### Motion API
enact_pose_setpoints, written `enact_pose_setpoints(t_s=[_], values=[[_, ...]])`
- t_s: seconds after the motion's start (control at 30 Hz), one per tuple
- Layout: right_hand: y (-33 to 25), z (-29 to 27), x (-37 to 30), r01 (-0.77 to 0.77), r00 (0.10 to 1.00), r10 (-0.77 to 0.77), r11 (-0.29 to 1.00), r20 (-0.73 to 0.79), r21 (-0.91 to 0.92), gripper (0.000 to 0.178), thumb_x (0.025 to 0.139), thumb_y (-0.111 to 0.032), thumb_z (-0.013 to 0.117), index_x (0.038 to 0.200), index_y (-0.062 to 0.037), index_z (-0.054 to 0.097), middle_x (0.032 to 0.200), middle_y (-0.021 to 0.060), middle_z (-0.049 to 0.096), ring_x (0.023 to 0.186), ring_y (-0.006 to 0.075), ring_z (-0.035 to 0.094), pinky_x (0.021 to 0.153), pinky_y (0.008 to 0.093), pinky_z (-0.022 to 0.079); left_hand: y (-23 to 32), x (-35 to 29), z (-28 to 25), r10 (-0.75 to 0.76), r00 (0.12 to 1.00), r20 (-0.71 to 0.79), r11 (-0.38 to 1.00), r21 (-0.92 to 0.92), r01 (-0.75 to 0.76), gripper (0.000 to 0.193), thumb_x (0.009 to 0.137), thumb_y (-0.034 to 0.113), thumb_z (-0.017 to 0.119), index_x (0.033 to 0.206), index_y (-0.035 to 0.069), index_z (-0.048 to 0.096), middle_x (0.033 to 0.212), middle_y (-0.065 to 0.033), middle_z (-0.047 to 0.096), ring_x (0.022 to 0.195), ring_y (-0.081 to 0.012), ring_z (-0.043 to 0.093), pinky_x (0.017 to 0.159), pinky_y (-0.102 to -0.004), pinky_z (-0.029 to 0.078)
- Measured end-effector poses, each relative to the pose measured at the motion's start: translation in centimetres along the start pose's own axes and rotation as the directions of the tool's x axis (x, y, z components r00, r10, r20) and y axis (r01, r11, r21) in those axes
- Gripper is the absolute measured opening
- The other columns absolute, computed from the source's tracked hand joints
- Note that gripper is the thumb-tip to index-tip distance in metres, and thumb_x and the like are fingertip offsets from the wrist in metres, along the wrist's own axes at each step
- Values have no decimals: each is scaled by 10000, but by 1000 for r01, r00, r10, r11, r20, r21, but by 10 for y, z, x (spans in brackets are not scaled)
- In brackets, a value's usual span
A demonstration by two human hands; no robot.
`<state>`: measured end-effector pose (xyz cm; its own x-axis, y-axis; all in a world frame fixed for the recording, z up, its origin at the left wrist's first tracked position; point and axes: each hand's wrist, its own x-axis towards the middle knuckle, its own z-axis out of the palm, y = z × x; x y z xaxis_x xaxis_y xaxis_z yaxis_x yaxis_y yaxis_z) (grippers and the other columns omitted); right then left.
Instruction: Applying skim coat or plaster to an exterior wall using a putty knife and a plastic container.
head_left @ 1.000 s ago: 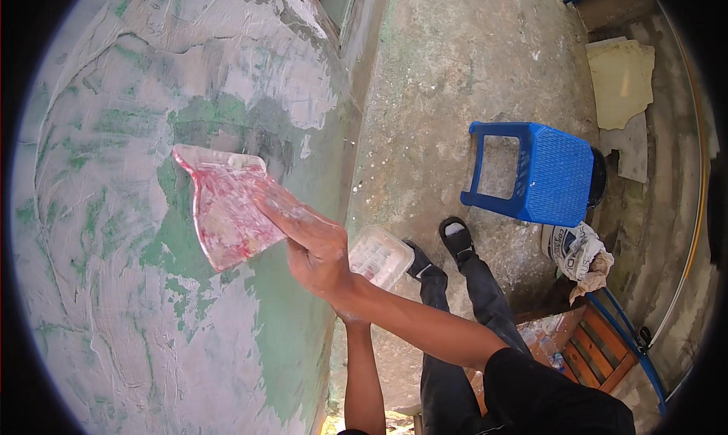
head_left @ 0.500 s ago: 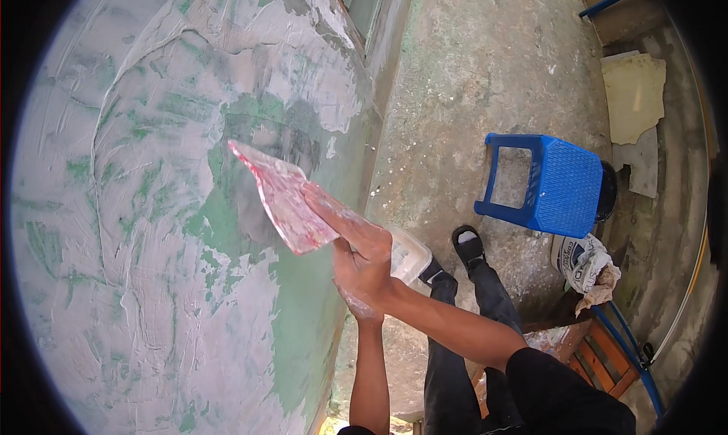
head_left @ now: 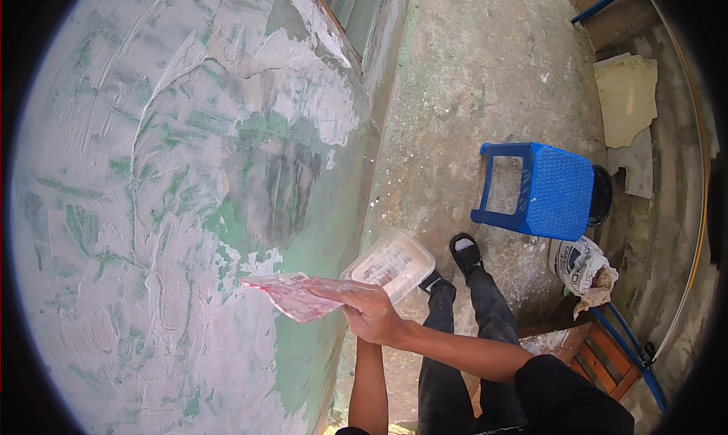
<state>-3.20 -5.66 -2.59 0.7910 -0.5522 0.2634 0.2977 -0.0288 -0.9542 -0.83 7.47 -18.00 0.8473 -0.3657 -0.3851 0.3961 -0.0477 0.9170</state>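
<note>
My right hand (head_left: 373, 312) grips a flat, pinkish putty spreader (head_left: 296, 295) with a red edge, smeared with pale putty. Its fingers lie along the spreader, and the blade points left over the wall (head_left: 182, 230). Whether the blade touches the wall I cannot tell. Pale putty covers much of that wall in ridged strokes, with green paint and a grey patch showing through. Just beyond my right hand is a clear plastic tub (head_left: 390, 264) with whitish material inside. My left forearm (head_left: 369, 393) rises from below; the right hand hides my left hand (head_left: 369, 349) almost entirely.
To the right, a blue plastic stool (head_left: 557, 188) lies on its side on the stained concrete floor (head_left: 447, 94), in front of a black bucket (head_left: 601, 196). Nearby are a crumpled white bag (head_left: 580, 264), a wooden slatted piece (head_left: 607, 359) and broken pale boards (head_left: 626, 97).
The right hand has brought the spreader down along the wall and turned its blade flatter. More of the plastic tub now shows. The view has shifted slightly.
</note>
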Motion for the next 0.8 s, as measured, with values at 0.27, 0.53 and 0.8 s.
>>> enact_pose_setpoints(t_s=[0.27, 0.53, 0.8], values=[[-45, -156, -9, -370, 923, 341, 915, -179, -164, 559, 876, 95, 560, 1404, -72, 482, 1254, 182, 603, 1080, 258, 639, 915, 334, 537, 94, 3, 76, -438, 876, 200, 824, -299, 480, 693, 984, 636, 311, 1375, 75, 424, 1318, -147, 523, 1168, -334, 546, 950, -496, 493], [-93, -251, -48, -227, 971, 211, 686, -110, -691, 597, 845, 11, 605, 1408, -165, 513, 1034, 144, 642, 897, 325, 625, 803, 420, 507, 115, -11, 164, -439, 776, 453, 863, -29, 504, 625, 1010, 560, 355, 1274, 17, 516, 1214, -163, 572, 1069, -308, 604, 847, -478, 570], [-131, -318, -119, -170, 971, 225, 403, -83, -899, 638, 781, 14, 620, 1374, -214, 562, 953, 42, 637, 879, 243, 608, 834, 380, 493, 84, -67, 239, -401, 652, 643, 916, 268, 299, 682, 992, 593, 374, 1335, 11, 472, 1340, -168, 508, 1144, -315, 565, 993, -457, 483]])
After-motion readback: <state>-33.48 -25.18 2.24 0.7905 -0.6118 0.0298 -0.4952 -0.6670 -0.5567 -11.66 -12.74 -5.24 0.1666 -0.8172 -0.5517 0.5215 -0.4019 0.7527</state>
